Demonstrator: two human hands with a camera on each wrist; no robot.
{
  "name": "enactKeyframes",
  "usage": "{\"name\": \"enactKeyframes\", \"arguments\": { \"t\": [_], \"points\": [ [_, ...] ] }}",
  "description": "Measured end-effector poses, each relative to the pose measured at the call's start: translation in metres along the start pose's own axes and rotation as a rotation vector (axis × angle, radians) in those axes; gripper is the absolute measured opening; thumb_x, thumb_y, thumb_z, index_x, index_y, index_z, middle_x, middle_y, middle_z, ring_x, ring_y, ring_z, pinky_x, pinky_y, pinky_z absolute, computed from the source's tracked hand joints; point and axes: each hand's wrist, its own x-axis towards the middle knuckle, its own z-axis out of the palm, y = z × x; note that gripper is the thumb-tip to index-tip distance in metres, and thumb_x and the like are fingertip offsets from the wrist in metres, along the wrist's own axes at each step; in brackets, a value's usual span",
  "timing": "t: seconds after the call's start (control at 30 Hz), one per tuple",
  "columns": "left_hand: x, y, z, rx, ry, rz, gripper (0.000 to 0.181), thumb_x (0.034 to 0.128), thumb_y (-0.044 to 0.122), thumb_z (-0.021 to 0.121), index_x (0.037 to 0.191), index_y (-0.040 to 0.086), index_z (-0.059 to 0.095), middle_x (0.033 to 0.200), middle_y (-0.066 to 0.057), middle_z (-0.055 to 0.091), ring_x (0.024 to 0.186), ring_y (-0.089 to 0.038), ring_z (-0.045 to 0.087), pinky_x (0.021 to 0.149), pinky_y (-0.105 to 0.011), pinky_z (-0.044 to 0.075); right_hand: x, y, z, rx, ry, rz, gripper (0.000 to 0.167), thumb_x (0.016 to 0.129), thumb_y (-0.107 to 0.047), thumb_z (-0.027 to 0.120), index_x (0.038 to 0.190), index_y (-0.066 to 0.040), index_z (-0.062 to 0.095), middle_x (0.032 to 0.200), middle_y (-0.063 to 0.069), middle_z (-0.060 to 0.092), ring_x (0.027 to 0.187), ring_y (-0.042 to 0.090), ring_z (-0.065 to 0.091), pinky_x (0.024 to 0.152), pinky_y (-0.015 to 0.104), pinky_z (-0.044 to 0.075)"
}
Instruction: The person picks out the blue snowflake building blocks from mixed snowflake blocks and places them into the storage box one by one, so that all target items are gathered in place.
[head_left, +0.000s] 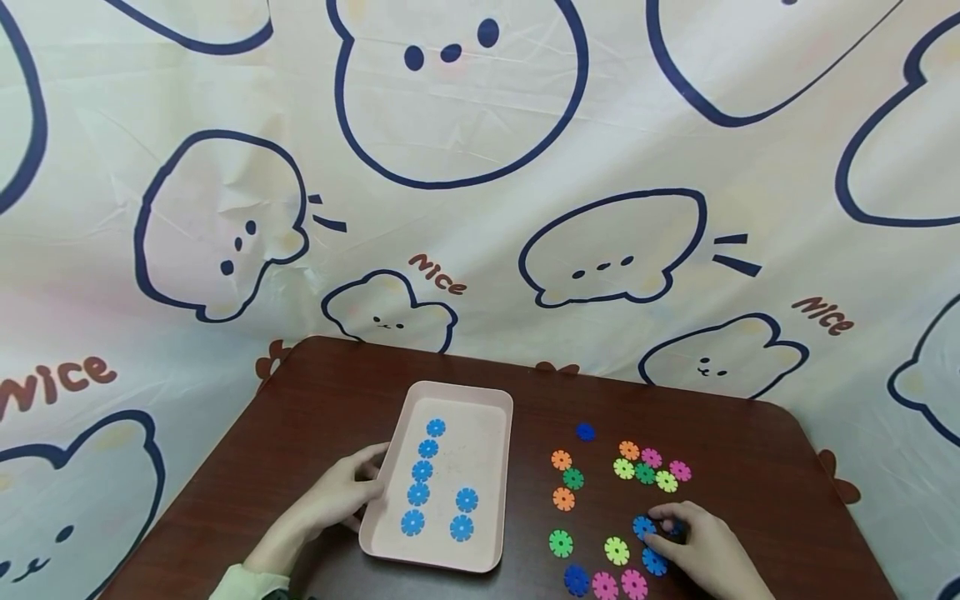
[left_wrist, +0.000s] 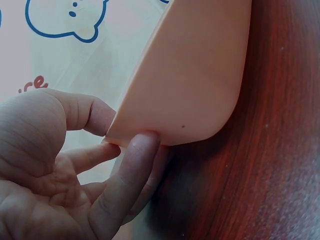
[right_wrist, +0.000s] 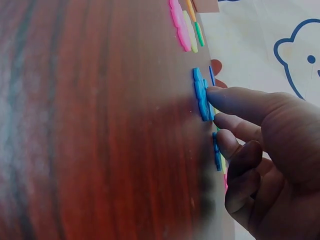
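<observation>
My left hand point(head_left: 341, 492) grips the left edge of a pale pink tray point(head_left: 491, 467), fingers and thumb at its rim point(left_wrist: 114, 125). Inside the tray lie several light blue notched discs point(head_left: 417, 493), arranged in one long column and one short one. Over the right part of the table, my right hand point(head_left: 708, 546) pinches a blue notched disc point(head_left: 643, 527) between thumb and index finger. Another blue disc point(head_left: 655, 562) lies just below it, and one more point(head_left: 677, 527) is partly hidden under the fingers.
Around the right hand lie loose notched discs: green point(head_left: 560, 543), yellow-green point(head_left: 617, 550), pink point(head_left: 633, 583), orange point(head_left: 563, 499) and dark blue point(head_left: 577, 579). Farther back sits a mixed cluster with a pink disc point(head_left: 680, 471). A printed cloth point(head_left: 480, 225) hangs behind the brown table point(head_left: 337, 375).
</observation>
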Motion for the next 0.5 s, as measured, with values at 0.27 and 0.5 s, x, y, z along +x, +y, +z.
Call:
{"name": "enactKeyframes", "arguments": {
  "t": [0.27,0.5],
  "points": [
    [0.0006,-0.0005,0.0014,0.014,0.018,-0.008,0.065,0.0916,0.005,0.067,0.154,0.005,0.046,0.106,-0.014,0.059,0.080,-0.026,0.066,0.049,-0.047,0.059,0.0012,-0.0034,-0.0002,0.004,-0.015,0.005,0.042,0.080,-0.047,0.087,0.104,-0.015,0.075,0.089,0.000,0.055,0.083,0.018,0.051,0.069,0.033,0.044],
    [0.0007,-0.0007,0.0012,0.021,0.016,-0.003,0.065,0.0920,0.006,0.066,0.154,0.006,0.047,0.106,-0.015,0.058,0.080,-0.026,0.065,0.050,-0.046,0.059,0.0041,-0.0051,0.0001,-0.005,-0.033,0.014,0.039,0.080,-0.038,0.089,0.105,-0.014,0.073,0.091,0.001,0.056,0.083,0.019,0.052,0.069,0.032,0.047]
  ]
}}
